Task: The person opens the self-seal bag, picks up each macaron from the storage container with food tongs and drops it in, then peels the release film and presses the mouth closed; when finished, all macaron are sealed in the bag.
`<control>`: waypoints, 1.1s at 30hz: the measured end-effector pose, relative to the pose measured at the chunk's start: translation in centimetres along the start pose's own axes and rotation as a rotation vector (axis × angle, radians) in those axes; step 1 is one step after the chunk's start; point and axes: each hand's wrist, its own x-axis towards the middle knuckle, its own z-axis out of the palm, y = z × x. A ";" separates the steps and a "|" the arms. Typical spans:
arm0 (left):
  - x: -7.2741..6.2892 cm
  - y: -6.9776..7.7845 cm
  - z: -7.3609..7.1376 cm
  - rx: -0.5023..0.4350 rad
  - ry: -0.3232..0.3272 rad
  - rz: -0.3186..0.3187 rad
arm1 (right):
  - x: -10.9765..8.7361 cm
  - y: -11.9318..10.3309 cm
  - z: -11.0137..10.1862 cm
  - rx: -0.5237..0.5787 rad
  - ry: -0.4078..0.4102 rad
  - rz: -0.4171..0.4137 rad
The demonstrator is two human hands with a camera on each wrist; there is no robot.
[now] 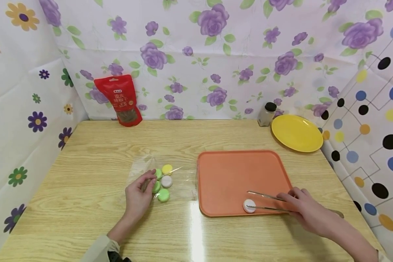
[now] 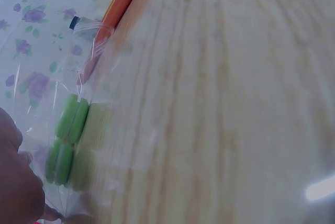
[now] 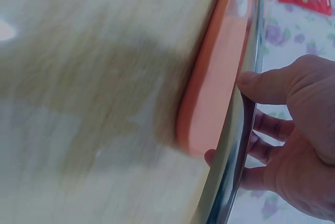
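Fingers (image 3: 273,126) of the right hand (image 1: 309,214) are gripping tongs (image 1: 265,195) midway, likely for control | one tip is crossing a white macaron (image 1: 249,202) on the orange tray (image 1: 235,173) | left hand (image 1: 139,194) is apparently pinching the clear bag (image 1: 183,183), likely steadying the macarons (image 1: 163,195) inside

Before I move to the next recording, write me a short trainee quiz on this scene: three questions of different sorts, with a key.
1. Which tool does the right hand hold?

2. True or false: in the head view, the small jar with the black lid stands to the left of the round yellow plate.

3. Multiple choice: what colour is the small round cookie on the rectangular orange tray?
A) Green
B) Yellow
C) White

Key:
1. Long silver metal tongs.
2. True.
3. C.
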 end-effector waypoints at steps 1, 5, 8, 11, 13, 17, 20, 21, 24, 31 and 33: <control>0.0 -0.3 0.0 0.005 0.001 -0.009 | -0.3 0.1 0.0 -0.002 -0.006 0.008; 0.0 0.3 -0.1 0.005 0.000 -0.014 | -0.9 0.6 0.2 -0.012 -0.006 0.012; -0.1 0.0 -0.1 -0.004 0.001 -0.023 | -1.0 0.8 0.4 -0.015 -0.007 0.002; -0.1 -0.9 -0.1 -0.011 0.000 -0.034 | -1.2 0.9 0.6 -0.015 -0.001 -0.014; -0.1 -0.1 -0.1 -0.011 0.004 -0.025 | -1.2 0.9 0.6 -0.017 0.009 -0.031; -0.1 1.7 -0.1 0.010 0.005 0.000 | -1.1 1.0 0.6 -0.015 0.019 -0.048; 0.0 1.7 -0.1 0.017 0.006 0.006 | -0.9 1.0 0.7 -0.010 -0.003 -0.032; 0.0 1.4 -0.1 0.016 0.005 0.004 | -0.8 0.9 0.7 -0.011 -0.008 -0.025; 0.0 0.2 -0.2 -0.005 0.008 -0.011 | -0.6 1.0 1.0 -0.004 -0.014 -0.018; 0.0 -1.2 -0.2 -0.016 0.001 -0.031 | -0.3 1.0 1.9 0.017 0.048 -0.036; 0.0 -1.3 -0.2 -0.020 0.005 -0.027 | -0.1 1.0 2.1 0.019 0.064 -0.036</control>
